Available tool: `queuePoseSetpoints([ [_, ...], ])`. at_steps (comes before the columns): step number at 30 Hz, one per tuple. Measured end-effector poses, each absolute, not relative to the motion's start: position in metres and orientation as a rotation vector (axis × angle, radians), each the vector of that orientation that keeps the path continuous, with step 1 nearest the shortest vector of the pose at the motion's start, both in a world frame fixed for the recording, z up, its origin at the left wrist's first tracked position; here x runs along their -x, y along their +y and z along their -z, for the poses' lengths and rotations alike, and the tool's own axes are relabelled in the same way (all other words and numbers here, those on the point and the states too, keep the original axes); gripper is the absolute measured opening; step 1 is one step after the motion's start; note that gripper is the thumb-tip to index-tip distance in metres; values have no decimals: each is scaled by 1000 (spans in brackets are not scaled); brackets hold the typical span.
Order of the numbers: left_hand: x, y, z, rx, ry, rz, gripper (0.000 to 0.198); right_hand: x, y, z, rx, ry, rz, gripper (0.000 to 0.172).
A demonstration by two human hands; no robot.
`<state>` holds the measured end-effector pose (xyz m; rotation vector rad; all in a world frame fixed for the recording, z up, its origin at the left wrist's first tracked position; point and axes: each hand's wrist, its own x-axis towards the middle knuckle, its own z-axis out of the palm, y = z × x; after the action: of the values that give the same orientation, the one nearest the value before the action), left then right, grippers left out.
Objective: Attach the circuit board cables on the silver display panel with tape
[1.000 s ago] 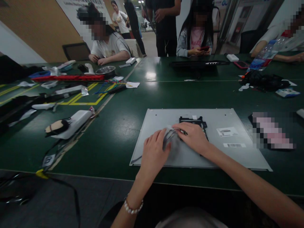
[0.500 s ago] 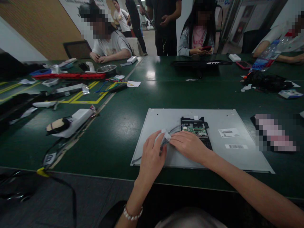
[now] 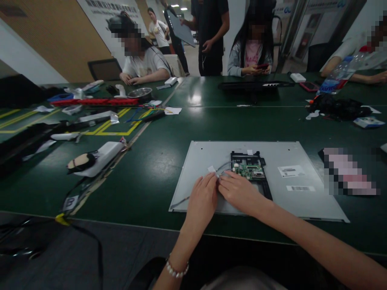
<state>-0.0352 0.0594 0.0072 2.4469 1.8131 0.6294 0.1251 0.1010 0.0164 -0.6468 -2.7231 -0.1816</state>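
Note:
A grey metal display panel [image 3: 193,161] lies back side up on the green table. On it sits a black plastic frame [image 3: 267,190] with a green circuit board [image 3: 249,170]. Grey cables [image 3: 223,166] run left from the board, passing under my fingers. My left hand [image 3: 203,199] is closed, its fingertips pressed together at a small piece of white tape [image 3: 211,169] over the cables. My right hand [image 3: 240,191] meets it from the right, fingers bent and closed at the tape's near edge. The fingertips partly hide tape and cables.
Right of the panel lies a blurred-out pinkish object [image 3: 347,171]. A white device with a strap [image 3: 96,159] is on the left. Farther back are a black monitor-like piece [image 3: 255,86], a plastic bottle [image 3: 335,76] and a metal bowl [image 3: 140,93]. Several people are across the table.
My hands have drawn together and slightly nearer to me, uncovering more of the circuit board. The tape sits lower on the panel. A standing person behind now shows a flat grey panel.

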Motion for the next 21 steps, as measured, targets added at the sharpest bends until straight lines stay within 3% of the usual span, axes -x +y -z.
queuePoseSetpoints([
  [3, 32, 62, -10, -2392, 1851, -667, 31, -125, 88, -20, 704, -2741, 143, 28],
  [7, 29, 64, -11, -2328, 1909, -677, 32, -134, 69, -22, 778, -2701, -44, 62],
  [9, 28, 64, -10, -2318, 1931, -679, 34, -140, 61, -21, 799, -2688, -101, 69],
  [15, 28, 65, -7, -2299, 1954, -708, 40, -154, 46, -15, 845, -2682, -182, 72],
  [21, 30, 68, -7, -2280, 1929, -755, 39, -158, 43, -11, 854, -2638, -248, 63],
])
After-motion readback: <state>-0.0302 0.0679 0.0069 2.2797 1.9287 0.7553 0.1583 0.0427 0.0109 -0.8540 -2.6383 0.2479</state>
